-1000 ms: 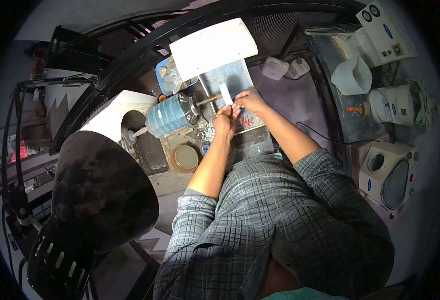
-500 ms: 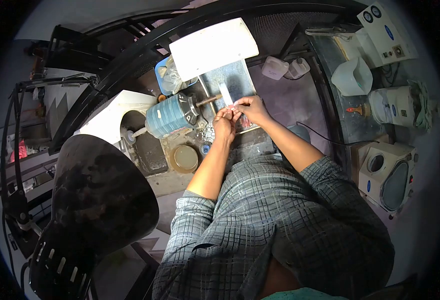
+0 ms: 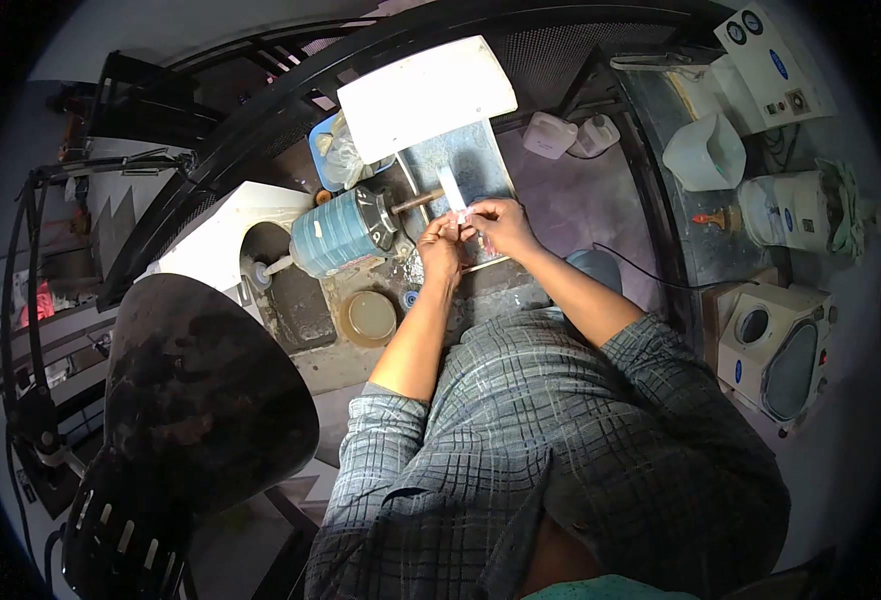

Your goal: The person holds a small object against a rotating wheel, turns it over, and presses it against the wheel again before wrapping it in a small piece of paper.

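A small pinkish-white piece (image 3: 463, 215) is pinched between the fingertips of both my hands, its shape mostly covered by them. My left hand (image 3: 441, 248) grips it from the left, fingers bent and closed. On the other side my right hand (image 3: 501, 226) has its thumb and fingers closed on the same piece. Right at the fingertips is the lower edge of a white polishing wheel (image 3: 451, 188), seen nearly edge-on. The wheel sits at the end of the metal shaft (image 3: 419, 202) of a blue-green motor (image 3: 336, 235). Behind the wheel lies a blue-grey tray (image 3: 476, 150).
A white hood panel (image 3: 429, 92) covers the tray's far end. A round bowl of cloudy liquid (image 3: 369, 318) stands below the motor. The black lamp shade (image 3: 206, 385) looms at lower left. Machines and a white jug (image 3: 706, 155) occupy the right bench.
Both hands have shifted slightly left and toward me with the small piece, staying at the white wheel's lower edge. The surroundings look the same.
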A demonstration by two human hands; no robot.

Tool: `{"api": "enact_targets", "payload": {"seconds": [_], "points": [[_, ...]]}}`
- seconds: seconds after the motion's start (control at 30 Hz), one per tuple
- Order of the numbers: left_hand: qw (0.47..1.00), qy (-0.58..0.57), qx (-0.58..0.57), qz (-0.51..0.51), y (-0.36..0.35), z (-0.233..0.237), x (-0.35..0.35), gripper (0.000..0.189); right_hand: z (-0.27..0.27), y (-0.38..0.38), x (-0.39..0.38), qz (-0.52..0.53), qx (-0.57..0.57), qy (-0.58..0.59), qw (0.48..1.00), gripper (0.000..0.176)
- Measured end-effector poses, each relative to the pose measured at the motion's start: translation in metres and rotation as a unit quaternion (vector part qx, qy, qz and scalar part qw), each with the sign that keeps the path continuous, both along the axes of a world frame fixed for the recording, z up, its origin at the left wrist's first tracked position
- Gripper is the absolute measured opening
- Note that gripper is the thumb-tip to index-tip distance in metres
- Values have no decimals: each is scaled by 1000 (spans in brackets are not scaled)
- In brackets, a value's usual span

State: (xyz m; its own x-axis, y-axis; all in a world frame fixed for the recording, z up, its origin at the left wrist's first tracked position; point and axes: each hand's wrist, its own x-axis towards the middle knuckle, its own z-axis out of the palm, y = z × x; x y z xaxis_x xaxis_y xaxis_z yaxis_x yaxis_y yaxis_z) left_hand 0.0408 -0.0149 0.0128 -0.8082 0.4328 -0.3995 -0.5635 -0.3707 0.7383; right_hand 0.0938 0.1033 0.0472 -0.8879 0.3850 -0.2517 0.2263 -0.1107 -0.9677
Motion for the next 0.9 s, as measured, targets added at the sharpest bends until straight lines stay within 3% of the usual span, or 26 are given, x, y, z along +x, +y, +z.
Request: {"api": "enact_targets", "payload": {"seconds": [0.4, 0.47, 0.57, 0.7, 0.77, 0.9], "points": [[999, 24, -10, -24, -2, -9, -5, 12, -4, -5, 0, -28, -16, 35, 999, 11], [999, 17, -9, -35, -3, -10, -7, 12, -8, -2, 0, -23, -38, -31, 999, 11], [997, 22, -50, -48, -4, -9, -10, 14, -1, -3, -3, -14, -34, -7, 999, 12], [988, 72, -74, -113, -14, 0, -19, 16, 3, -3, -5, 18, -17, 34, 999, 12], [974, 100, -106, -172, -22, 12, -22, 19, -2, 5, -6, 40, -56, -94, 993, 15], [947, 154, -150, -239, -27, 7, -24, 17, -8, 8, -11, 63, -78, -109, 989, 15]]}}
